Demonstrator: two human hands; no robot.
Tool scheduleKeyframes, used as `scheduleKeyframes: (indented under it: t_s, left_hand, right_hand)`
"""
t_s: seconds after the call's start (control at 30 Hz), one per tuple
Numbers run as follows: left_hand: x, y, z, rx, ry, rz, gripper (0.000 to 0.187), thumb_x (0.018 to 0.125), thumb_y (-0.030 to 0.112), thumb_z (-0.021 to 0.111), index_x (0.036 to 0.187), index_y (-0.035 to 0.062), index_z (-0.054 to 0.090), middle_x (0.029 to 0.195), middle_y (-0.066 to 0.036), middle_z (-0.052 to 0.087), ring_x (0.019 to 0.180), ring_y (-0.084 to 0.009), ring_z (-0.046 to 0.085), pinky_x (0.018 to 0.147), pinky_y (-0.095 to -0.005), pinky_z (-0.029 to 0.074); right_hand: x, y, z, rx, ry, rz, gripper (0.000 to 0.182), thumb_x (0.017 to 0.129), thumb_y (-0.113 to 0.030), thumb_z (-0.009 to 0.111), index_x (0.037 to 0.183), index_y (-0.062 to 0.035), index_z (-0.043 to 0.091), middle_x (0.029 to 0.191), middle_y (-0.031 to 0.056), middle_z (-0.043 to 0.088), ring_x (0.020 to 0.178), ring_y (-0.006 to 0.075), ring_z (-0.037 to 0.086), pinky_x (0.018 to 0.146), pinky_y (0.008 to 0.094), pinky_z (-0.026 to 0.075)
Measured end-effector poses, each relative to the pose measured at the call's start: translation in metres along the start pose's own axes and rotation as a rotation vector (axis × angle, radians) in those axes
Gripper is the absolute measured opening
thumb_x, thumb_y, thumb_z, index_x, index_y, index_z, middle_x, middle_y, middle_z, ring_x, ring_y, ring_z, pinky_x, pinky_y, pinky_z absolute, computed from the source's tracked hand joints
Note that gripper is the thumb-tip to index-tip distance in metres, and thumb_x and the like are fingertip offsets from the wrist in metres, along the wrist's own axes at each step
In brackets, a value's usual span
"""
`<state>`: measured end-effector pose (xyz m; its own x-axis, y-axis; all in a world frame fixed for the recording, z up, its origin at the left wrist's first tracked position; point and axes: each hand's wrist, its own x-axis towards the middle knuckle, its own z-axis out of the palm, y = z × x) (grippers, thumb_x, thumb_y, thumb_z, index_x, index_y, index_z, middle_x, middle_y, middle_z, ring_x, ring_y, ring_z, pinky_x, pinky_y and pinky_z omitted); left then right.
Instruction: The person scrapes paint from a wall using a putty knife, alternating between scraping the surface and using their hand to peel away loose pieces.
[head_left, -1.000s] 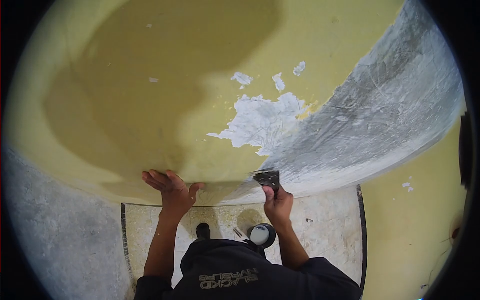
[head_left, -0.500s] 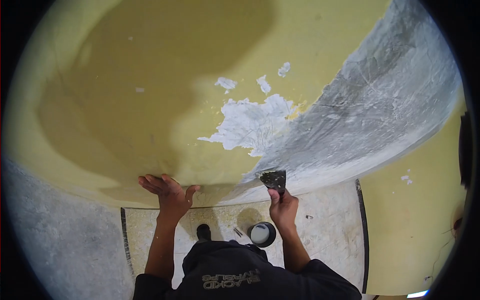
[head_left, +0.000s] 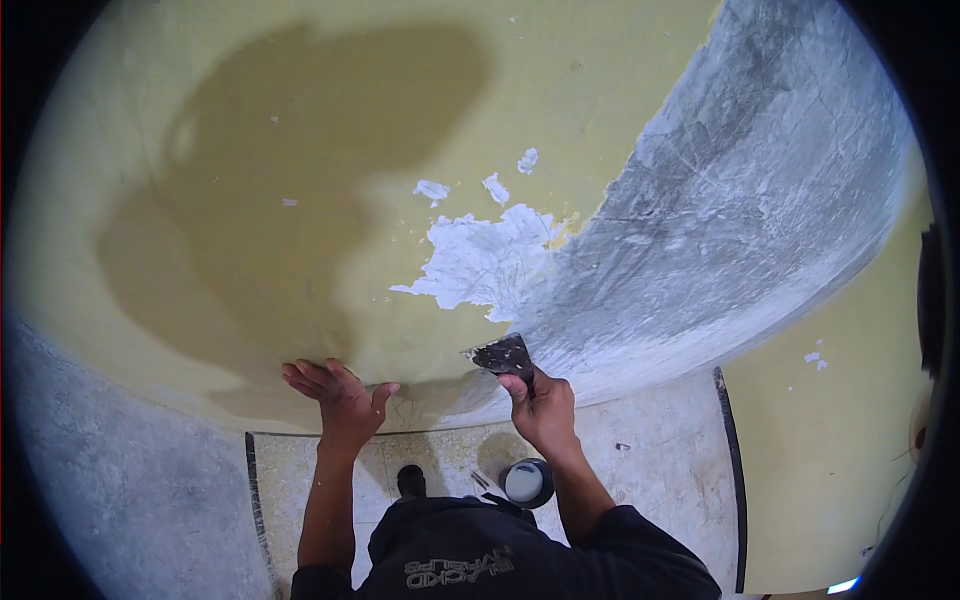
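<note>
My right hand (head_left: 543, 408) is wrapped round the handle of a scraper (head_left: 504, 354), its wide dark blade flecked with pale bits. The blade is at the yellow wall (head_left: 250, 290), near the lower border between yellow paint and bare grey plaster (head_left: 720, 220); whether it touches is hard to tell. Above it, a white patch of stripped paint (head_left: 485, 258) meets the grey area. To the left, my left hand (head_left: 345, 402) rests on the lower wall, fingers spread and nothing held.
A dark bucket (head_left: 526, 483) with whitish contents stands on the floor beneath my right forearm. Thin sticks (head_left: 482, 481) lie beside it. Yellow flakes (head_left: 290, 470) litter the floor, which has a dark strip (head_left: 733, 450) on the right. My shadow falls on the wall.
The scraper in my right hand has shifted left from the grey plaster onto the yellow paint edge, and its blade has tilted. My left hand stays on the wall. The view has shifted slightly.
</note>
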<state>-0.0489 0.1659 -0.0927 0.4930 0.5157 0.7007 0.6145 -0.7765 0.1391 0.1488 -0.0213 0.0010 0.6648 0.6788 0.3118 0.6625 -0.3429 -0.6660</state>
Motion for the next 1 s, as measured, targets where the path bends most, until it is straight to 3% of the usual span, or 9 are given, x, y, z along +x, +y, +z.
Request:
scheduleKeyframes:
  t_s: [0.1,0.17,0.23,0.37,0.43,0.57,0.63,0.7,1.0]
  left_hand:
    - [0.000,-0.002,0.002,0.007,-0.012,0.010,0.118,0.084,0.061,0.057,0.142,-0.0002,-0.026,0.139,-0.038,-0.035,0.128,-0.0568,-0.032,0.099,-0.0704,-0.014]
    - [-0.002,-0.001,0.003,-0.059,0.036,-0.015,0.109,0.087,0.058,0.055,0.146,0.0059,-0.020,0.143,-0.033,-0.034,0.130,-0.0545,-0.033,0.101,-0.0691,-0.015]
    - [0.000,0.000,0.004,-0.061,0.040,-0.021,0.110,0.087,0.057,0.055,0.146,0.0060,-0.021,0.143,-0.033,-0.034,0.130,-0.0547,-0.033,0.101,-0.0694,-0.015]
    - [-0.001,0.000,0.001,-0.063,0.030,-0.015,0.111,0.086,0.055,0.057,0.146,0.0061,-0.022,0.142,-0.033,-0.035,0.129,-0.0549,-0.034,0.100,-0.0698,-0.015]
    - [-0.002,-0.002,0.001,-0.068,0.025,-0.009,0.111,0.086,0.055,0.058,0.146,0.0062,-0.022,0.142,-0.033,-0.035,0.129,-0.0548,-0.034,0.100,-0.0698,-0.015]
    - [-0.002,0.000,0.004,-0.071,0.031,-0.030,0.112,0.086,0.054,0.059,0.146,0.0064,-0.023,0.142,-0.033,-0.036,0.129,-0.0548,-0.034,0.100,-0.0700,-0.015]
    - [-0.002,0.000,0.004,-0.078,0.027,-0.031,0.112,0.086,0.054,0.059,0.145,0.0066,-0.023,0.142,-0.033,-0.036,0.129,-0.0550,-0.034,0.100,-0.0703,-0.015]
    - [-0.001,0.001,0.005,-0.086,0.023,-0.030,0.113,0.085,0.054,0.060,0.145,0.0068,-0.024,0.142,-0.033,-0.036,0.129,-0.0553,-0.034,0.099,-0.0706,-0.016]
    - [-0.002,0.002,0.001,-0.048,-0.047,-0.043,0.120,0.083,0.059,0.060,0.142,0.0034,-0.029,0.139,-0.034,-0.040,0.126,-0.0563,-0.035,0.098,-0.0711,-0.014]
  right_hand:
    - [-0.010,0.005,-0.010,-0.050,-0.053,-0.008,0.028,0.088,-0.031,0.066,0.081,-0.0043,0.066,0.058,0.0181,0.058,0.058,0.0408,0.060,0.052,0.0440,0.046]
    - [-0.014,0.031,-0.010,0.052,-0.099,0.119,0.026,0.088,-0.027,0.067,0.078,-0.0030,0.065,0.059,0.0172,0.060,0.061,0.0396,0.061,0.053,0.0426,0.047]
    - [-0.010,0.027,-0.005,0.130,-0.111,0.141,0.022,0.088,-0.024,0.066,0.082,-0.0023,0.064,0.063,0.0163,0.062,0.064,0.0386,0.063,0.055,0.0413,0.048]
    - [0.005,-0.002,0.007,0.171,0.031,-0.059,0.028,0.088,-0.031,0.067,0.095,-0.0038,0.062,0.068,0.0152,0.066,0.069,0.0380,0.066,0.058,0.0405,0.050]
    - [0.008,-0.002,0.003,-0.020,0.061,-0.029,0.030,0.087,-0.032,0.069,0.089,-0.0031,0.065,0.067,0.0114,0.066,0.063,0.0298,0.068,0.057,0.0330,0.049]
    - [0.001,0.018,-0.004,-0.202,0.064,0.050,0.031,0.087,-0.034,0.068,0.087,-0.0025,0.065,0.065,0.0145,0.065,0.062,0.0330,0.068,0.053,0.0344,0.049]
    - [0.000,0.018,0.006,-0.194,0.105,0.023,0.030,0.087,-0.032,0.069,0.086,-0.0020,0.065,0.062,0.0143,0.064,0.058,0.0305,0.067,0.051,0.0330,0.048]
    - [0.002,0.016,0.018,-0.096,0.234,-0.038,0.038,0.085,-0.040,0.068,0.074,-0.0059,0.057,0.054,0.0137,0.060,0.051,0.0381,0.061,0.046,0.0422,0.047]
    - [0.002,0.009,0.012,-0.020,0.276,-0.022,0.038,0.083,-0.037,0.072,0.071,-0.0049,0.055,0.053,0.0143,0.058,0.049,0.0382,0.059,0.043,0.0384,0.044]
